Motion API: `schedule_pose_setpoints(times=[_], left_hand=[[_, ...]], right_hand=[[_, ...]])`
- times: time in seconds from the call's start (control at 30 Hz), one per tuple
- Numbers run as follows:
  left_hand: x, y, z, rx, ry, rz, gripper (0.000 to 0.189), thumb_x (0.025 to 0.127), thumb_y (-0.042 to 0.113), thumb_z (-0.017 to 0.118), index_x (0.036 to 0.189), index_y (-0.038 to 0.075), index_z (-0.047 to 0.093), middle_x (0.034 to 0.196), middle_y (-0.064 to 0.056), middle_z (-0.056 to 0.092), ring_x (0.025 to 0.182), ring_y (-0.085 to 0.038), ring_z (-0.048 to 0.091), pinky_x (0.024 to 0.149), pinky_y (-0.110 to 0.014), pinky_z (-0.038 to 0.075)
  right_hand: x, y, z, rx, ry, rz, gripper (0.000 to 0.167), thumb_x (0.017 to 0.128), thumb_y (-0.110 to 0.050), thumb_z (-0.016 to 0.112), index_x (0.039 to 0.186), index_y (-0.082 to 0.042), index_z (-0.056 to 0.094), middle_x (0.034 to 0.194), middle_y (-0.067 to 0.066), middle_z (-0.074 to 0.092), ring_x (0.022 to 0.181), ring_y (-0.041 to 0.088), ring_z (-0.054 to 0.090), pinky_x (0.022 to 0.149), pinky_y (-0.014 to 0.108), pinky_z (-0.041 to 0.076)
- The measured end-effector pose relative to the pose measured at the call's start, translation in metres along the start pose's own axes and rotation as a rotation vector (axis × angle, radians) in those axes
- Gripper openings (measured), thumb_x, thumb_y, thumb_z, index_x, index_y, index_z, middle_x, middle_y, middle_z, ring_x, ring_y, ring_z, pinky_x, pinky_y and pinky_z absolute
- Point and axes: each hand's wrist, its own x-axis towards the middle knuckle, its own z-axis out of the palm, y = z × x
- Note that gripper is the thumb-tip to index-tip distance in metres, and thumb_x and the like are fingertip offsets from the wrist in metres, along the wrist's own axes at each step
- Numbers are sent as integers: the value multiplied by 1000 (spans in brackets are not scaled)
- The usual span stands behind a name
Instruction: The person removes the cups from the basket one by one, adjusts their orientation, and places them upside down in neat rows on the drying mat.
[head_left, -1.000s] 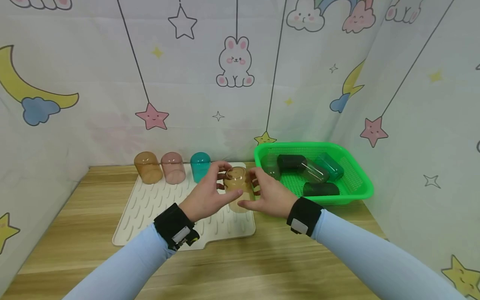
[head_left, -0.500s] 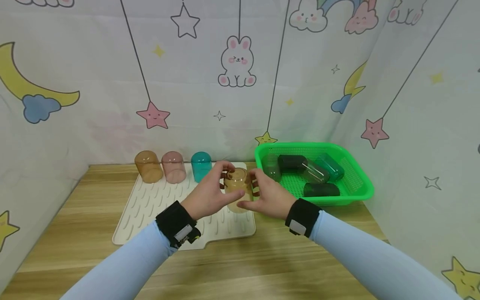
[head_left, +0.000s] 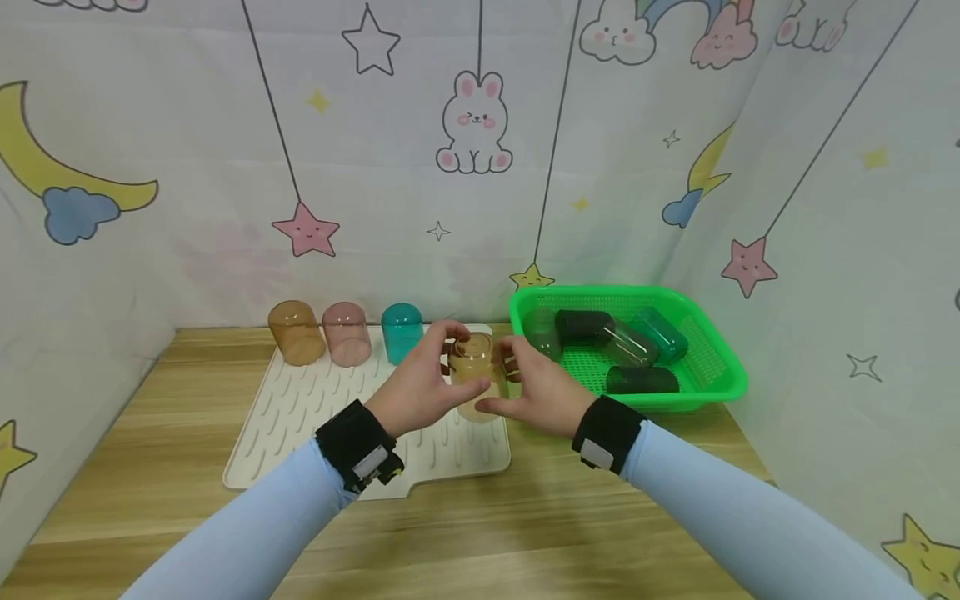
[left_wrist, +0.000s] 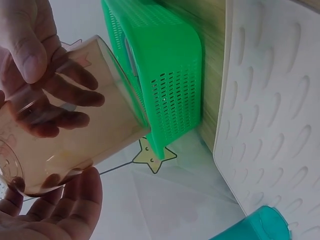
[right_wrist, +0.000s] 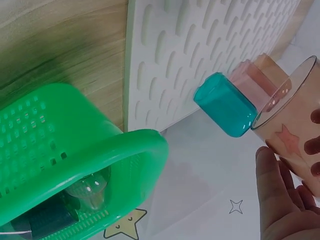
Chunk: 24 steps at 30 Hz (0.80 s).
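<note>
A clear amber cup (head_left: 478, 410) hangs upside down over the right end of the white ridged drying mat (head_left: 360, 433). My left hand (head_left: 416, 387) holds its left side, thumb in front and fingers behind. From the other side my right hand (head_left: 543, 390) grips the same cup. In the left wrist view the fingers show through the cup's wall (left_wrist: 75, 145), and its rim is apart from the mat. The right wrist view shows the cup (right_wrist: 295, 112) with the right fingertips against it.
Upside down along the mat's back edge stand an amber cup (head_left: 298, 335), a pink cup (head_left: 347, 335) and a teal cup (head_left: 402, 332). A green basket (head_left: 727, 375) at the right holds several cups lying on their sides. A printed curtain (head_left: 390, 167) borders the wooden table (head_left: 480, 542).
Both hands keep hold of the amber cup in nearly the same place, and the cup rises very slightly. The head view shifts a little. The other cups stay put.
</note>
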Motion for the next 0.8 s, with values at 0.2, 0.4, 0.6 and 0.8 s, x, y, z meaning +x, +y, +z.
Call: schedule_pose_setpoints(times=[0.2, 0.4, 0.6, 0.8], left_hand=[[4, -1, 1, -10, -3, -17, 67, 91, 28, 77, 141, 7, 38, 141, -12, 49, 116, -28, 59, 102, -47, 54], [10, -7, 0, -12, -1, -32, 67, 92, 29, 76, 142, 6, 38, 141, -13, 49, 117, -29, 58, 103, -47, 53], [18, -14, -3, -18, 13, -29, 68, 93, 27, 74, 143, 4, 36, 142, -15, 47, 119, -31, 57, 102, -49, 53], [29, -24, -8, 7, 37, -45, 71, 92, 27, 75, 145, 3, 34, 143, -18, 47, 121, -33, 57, 103, -48, 52]], right_hand=[[-1, 3, -5, -18, 22, -22, 78, 89, -42, 79, 145, -6, 39, 136, 10, 55, 122, 26, 61, 104, 43, 54], [-2, 5, -9, -47, 37, -7, 78, 90, -43, 77, 147, -6, 40, 135, 9, 58, 121, 26, 62, 103, 42, 55], [-5, 5, -11, -59, 41, 11, 77, 91, -44, 76, 148, -7, 40, 130, 9, 61, 119, 24, 62, 101, 41, 55], [-8, 5, -12, -76, 46, -4, 70, 92, -42, 75, 146, -8, 45, 120, 5, 64, 114, 22, 62, 100, 41, 55]])
